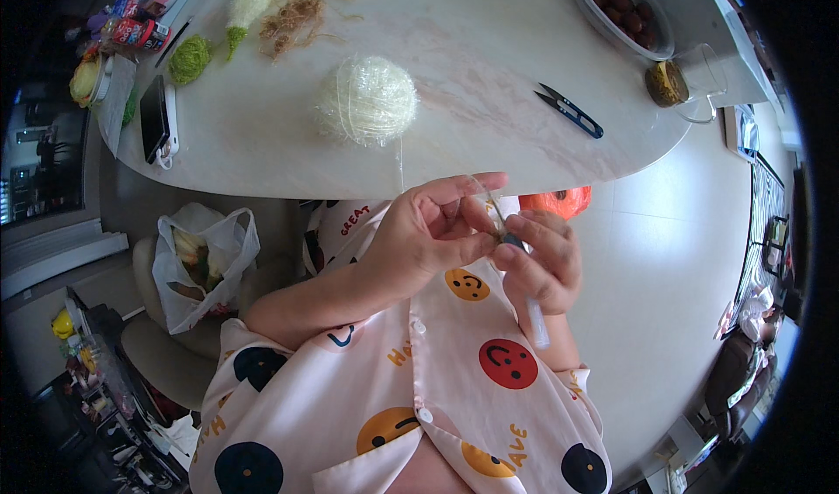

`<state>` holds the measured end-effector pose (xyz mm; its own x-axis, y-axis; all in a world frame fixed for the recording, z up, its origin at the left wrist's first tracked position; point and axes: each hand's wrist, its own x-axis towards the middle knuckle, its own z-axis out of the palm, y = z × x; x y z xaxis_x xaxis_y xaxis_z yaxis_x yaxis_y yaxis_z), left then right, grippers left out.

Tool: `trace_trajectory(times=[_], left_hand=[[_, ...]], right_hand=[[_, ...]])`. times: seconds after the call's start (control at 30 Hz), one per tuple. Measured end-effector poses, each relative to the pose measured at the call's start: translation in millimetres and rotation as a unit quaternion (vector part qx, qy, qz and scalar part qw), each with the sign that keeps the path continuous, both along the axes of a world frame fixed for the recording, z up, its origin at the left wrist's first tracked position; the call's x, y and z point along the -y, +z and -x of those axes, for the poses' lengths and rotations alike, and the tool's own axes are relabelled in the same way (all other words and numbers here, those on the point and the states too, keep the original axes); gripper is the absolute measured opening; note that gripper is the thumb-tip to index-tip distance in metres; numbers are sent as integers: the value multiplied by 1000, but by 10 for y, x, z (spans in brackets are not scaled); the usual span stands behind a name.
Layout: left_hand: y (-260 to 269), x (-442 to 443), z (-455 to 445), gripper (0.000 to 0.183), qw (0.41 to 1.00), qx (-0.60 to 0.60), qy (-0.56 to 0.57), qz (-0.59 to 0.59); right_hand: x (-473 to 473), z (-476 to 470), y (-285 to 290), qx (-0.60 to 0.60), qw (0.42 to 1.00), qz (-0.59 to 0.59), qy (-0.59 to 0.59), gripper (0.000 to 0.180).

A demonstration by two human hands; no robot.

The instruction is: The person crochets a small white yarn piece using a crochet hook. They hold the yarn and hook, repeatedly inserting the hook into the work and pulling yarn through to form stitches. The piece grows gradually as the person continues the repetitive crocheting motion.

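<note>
My left hand [432, 222] pinches a small bit of work in thin yarn between thumb and finger, its index finger stretched out with a strand near the tip. My right hand [544, 258] grips what looks like a crochet hook [537, 323], whose pale handle sticks out below the palm. Fingertips of both hands almost meet, so the stitches are mostly hidden. Beyond them a ball of shiny cream yarn [370, 101] rests on the marble-patterned table [472, 29]. One strand runs from it down to my left hand.
Thread snips [569, 109] lie at the right, near a glass mug [682, 84] and a plastic tub of round brown fruit [619, 9]. Leftward are a green yarn ball [190, 59], a phone [155, 120] and a cream-and-green crocheted piece [252, 2]. A white plastic bag [226, 251] sits on a chair.
</note>
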<state>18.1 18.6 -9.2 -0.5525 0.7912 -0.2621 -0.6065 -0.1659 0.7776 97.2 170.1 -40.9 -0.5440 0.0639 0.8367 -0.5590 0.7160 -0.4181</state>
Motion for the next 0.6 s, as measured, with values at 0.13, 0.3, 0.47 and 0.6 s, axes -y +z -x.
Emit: trace_trajectory(times=[0.13, 0.3, 0.47, 0.6], left_hand=[[-35, -24, -11, 55, 999, 7, 17, -42], [-66, -1, 0, 56, 999, -11, 26, -36], [-45, 0, -7, 58, 998, 28, 27, -39], [-12, -24, -50, 65, 999, 30, 29, -11]], right_hand=[[53, -28, -62, 77, 941, 308, 118, 4], [117, -10, -42, 73, 903, 399, 144, 13], [41, -9, 86, 77, 991, 110, 15, 8], [41, 58, 45, -41, 991, -107, -70, 27]])
